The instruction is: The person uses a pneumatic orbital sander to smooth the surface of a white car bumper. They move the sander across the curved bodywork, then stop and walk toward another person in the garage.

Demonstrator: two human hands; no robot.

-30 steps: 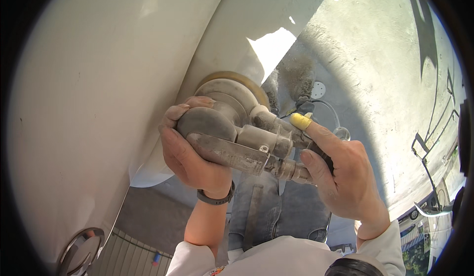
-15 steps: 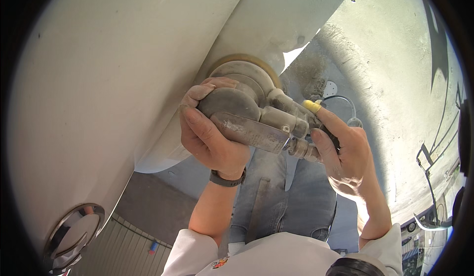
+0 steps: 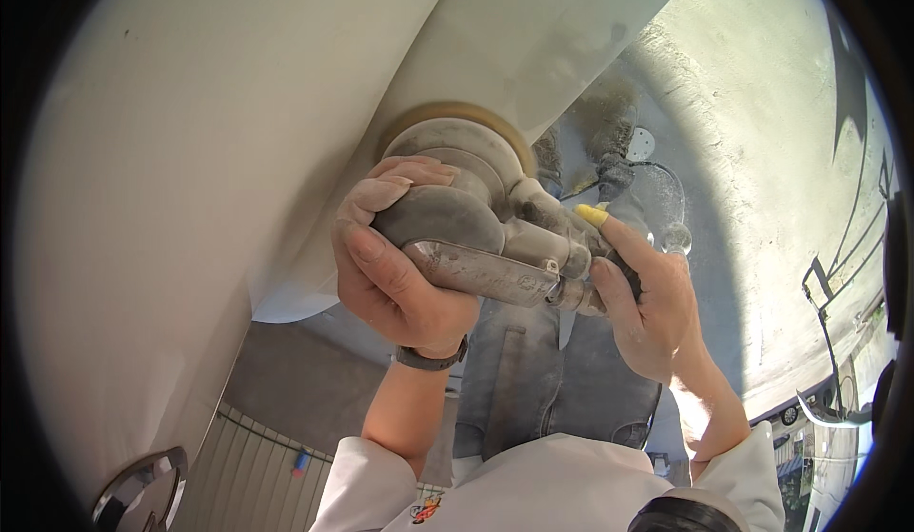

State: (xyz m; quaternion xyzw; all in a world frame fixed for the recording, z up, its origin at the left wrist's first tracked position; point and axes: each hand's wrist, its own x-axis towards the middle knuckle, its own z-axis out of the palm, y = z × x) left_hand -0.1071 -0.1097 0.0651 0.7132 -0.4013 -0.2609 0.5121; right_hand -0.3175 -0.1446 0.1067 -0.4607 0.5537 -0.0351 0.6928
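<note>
Slightly further left in view now, the sander (image 3: 462, 223) sits against the panel (image 3: 533, 47), left hand (image 3: 405, 275) clamped round its head, right hand (image 3: 647, 294) clamped at its tail. Sanding seems underway; next likely calls for steady, flat pressure.

Wearer's kit on my remote feed: light shirt (image 3: 543, 484), jeans (image 3: 605, 389), wristband (image 3: 431, 358), yellow finger wrap (image 3: 591, 215).

I log the shirt as off-white, with loose short sleeves (image 3: 365, 480) ending around the elbows; a small emblem (image 3: 426, 510) in red, yellow and dark tones sits on the front, its design too small for me to read. Left hand (image 3: 419, 308): slim dark watch-style strap at the wrist. Right hand (image 3: 647, 308): bright yellow wrap over the index fingertip, otherwise bare. Jeans: faded grey-blue denim, seams visible, with a long narrow strip (image 3: 506, 375) down the left leg; fold or sewn piece, I cannot tell.
</note>
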